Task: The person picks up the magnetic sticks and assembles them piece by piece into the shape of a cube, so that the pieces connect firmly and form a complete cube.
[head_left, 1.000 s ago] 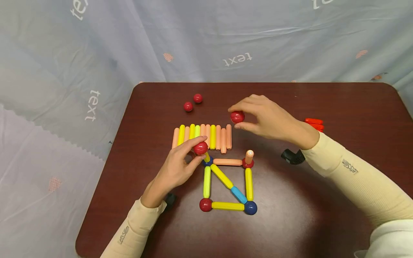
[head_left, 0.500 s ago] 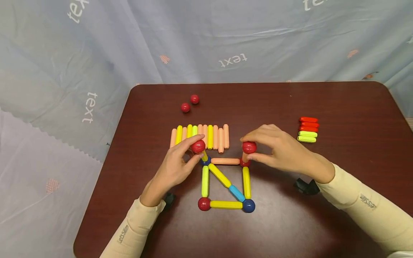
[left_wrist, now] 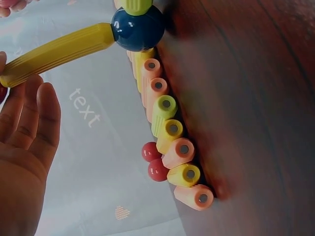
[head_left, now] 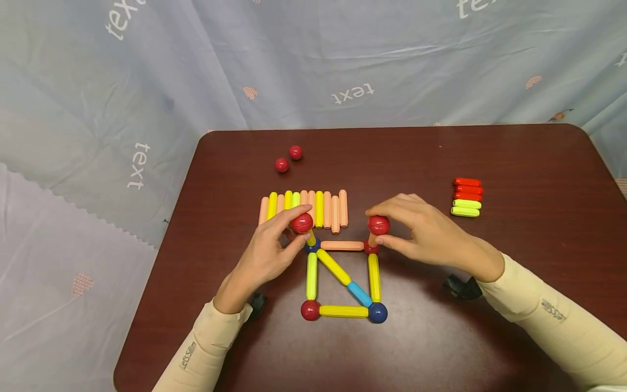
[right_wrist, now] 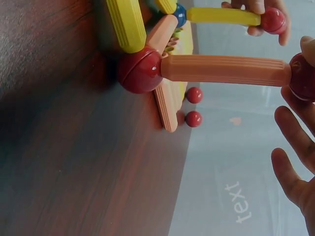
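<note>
My left hand (head_left: 266, 253) pinches a red ball (head_left: 302, 223) between thumb and forefinger, on top of an upright yellow rod (left_wrist: 59, 54) that stands on a blue ball (left_wrist: 139, 28). With thumb and fingertips my right hand (head_left: 431, 231) holds another red ball (head_left: 379, 225) at the top end of an upright orange rod (right_wrist: 226, 70). That rod rises from a red corner ball (right_wrist: 140, 71). Both uprights belong to a square frame of rods and balls lying on the table, crossed by a diagonal of a yellow rod (head_left: 334, 267) and a blue rod (head_left: 360, 294).
Behind the frame lies a row of orange, yellow and green rods (head_left: 327, 209), partly covered by my left hand. Two loose red balls (head_left: 288, 158) sit farther back. Short red and green rods (head_left: 467, 197) are lined up on the right of the dark table (head_left: 529, 163).
My right hand has brought its red ball down and toward me, from behind the frame onto the upright orange rod. The left hand stays at its ball.
</note>
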Demonstrator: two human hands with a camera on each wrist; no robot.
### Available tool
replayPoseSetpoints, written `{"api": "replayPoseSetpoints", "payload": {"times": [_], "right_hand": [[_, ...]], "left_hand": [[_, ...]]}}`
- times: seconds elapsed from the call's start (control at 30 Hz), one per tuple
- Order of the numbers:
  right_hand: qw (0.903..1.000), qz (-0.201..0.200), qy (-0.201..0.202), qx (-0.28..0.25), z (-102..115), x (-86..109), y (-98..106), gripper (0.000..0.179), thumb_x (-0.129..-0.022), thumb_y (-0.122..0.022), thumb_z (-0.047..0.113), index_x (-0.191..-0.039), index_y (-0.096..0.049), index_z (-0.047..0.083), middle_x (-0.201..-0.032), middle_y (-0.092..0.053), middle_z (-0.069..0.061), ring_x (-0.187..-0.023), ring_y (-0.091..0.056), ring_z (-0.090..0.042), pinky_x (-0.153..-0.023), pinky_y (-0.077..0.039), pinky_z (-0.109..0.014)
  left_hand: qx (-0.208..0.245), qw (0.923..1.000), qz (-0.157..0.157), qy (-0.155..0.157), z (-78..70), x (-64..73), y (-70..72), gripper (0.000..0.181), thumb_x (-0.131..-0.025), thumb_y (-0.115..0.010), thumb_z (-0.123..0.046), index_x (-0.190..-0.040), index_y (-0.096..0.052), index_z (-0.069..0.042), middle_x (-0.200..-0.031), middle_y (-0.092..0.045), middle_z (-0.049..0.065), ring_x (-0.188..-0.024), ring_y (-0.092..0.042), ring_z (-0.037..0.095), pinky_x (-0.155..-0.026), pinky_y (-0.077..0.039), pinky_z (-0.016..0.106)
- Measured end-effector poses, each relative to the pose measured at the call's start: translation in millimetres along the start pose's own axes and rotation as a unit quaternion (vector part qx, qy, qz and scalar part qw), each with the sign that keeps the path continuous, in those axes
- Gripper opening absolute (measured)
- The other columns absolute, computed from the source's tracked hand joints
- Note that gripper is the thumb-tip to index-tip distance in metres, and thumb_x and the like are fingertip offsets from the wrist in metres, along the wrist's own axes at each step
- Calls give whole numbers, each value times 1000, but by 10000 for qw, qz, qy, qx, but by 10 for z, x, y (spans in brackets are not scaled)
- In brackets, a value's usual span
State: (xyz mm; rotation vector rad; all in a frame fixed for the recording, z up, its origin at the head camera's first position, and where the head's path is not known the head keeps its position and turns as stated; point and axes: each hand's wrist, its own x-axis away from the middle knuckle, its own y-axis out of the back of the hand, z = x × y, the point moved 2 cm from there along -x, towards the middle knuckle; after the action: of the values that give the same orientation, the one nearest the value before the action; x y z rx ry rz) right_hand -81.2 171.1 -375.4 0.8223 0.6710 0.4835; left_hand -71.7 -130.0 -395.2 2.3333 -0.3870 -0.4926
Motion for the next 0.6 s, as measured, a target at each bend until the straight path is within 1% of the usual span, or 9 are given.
{"api": "replayPoseSetpoints", "payload": {"times": [0.1, 0.23, 0.43, 0.6], "right_hand": [[9999, 96, -112, -8, 18, 1, -3, 51, -81, -88, 26, -126, -68, 13, -119, -73, 4, -107, -63, -14, -95, -48, -40], [9998, 132, -172, -8, 35, 5, -12, 51, -82, -87, 27, -127, -68, 14, -120, -72, 3, -108, -62, -15, -96, -48, -42], [9997, 145, -216, 20, 43, 10, -15, 53, -82, -87, 29, -128, -67, 13, -123, -71, 1, -111, -62, -16, -97, -49, -44], [9996, 156, -234, 66, 49, 10, -15, 55, -81, -87, 29, -130, -66, 13, -125, -70, 0, -113, -62, -17, -97, -48, -44]], "left_hand": [[-42, 10000, 27, -48, -17, -12, -2, 65, -87, -80, -8, -146, -54, -15, -113, -68, 4, -87, -60, 15, -74, -60, 37], [-153, 9998, 27, -98, -26, -9, -5, 64, -87, -81, -12, -146, -54, -15, -117, -68, 4, -91, -61, 15, -77, -59, 32], [-195, 9997, -32, -135, -27, -13, 0, 65, -86, -82, -12, -145, -55, -16, -115, -67, 4, -89, -62, 18, -76, -59, 31], [-223, 9997, -30, -99, -40, -13, 7, 65, -86, -83, -12, -144, -55, -16, -118, -67, 6, -91, -62, 18, -77, -60, 32]]}}
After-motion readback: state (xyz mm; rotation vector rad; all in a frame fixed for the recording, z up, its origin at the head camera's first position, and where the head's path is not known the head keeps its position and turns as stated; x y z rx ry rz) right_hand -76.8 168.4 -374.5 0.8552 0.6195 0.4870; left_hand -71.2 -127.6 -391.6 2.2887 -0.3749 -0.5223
